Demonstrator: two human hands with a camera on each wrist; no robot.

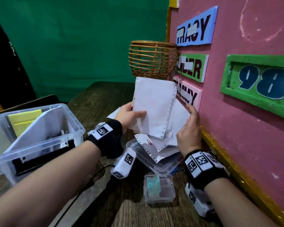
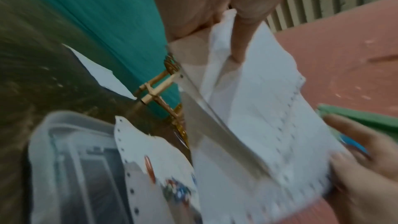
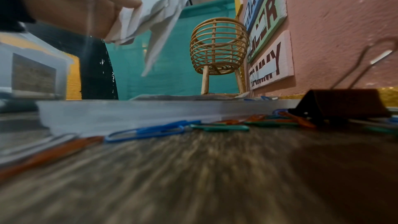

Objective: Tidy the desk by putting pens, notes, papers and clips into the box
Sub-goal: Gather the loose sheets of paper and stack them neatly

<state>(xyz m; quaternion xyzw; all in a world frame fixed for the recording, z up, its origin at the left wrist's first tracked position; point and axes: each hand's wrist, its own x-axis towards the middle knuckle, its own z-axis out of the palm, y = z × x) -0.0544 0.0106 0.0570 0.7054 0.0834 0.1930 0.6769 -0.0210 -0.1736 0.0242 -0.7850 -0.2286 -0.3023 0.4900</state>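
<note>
— What have your hands got?

— My left hand (image 1: 129, 114) pinches the sheaf of perforated printer papers (image 1: 154, 107), thumb across the front; my right hand (image 1: 189, 128) curls round its right edge, close to the pink wall (image 1: 236, 122). The sheaf stands upright, lifted off the counter (image 1: 95, 102).

— What could go wrong?

— I judge the sheets are uneven and loosely gathered, so the lower ones could slip out. More torn sheets, one bearing a red paper clip (image 1: 149, 141), lie below on a clear lid (image 1: 161, 163). Swinging left, my forearm might clip the clear box (image 1: 39, 128), already holding yellow notes (image 1: 25, 119) and paper.

— And your arms?

— Both forearms reach forward, wrists raised, palms facing each other. Loose coloured clips (image 3: 150, 131) and a black binder clip (image 3: 342, 103) lie on the counter.
</note>
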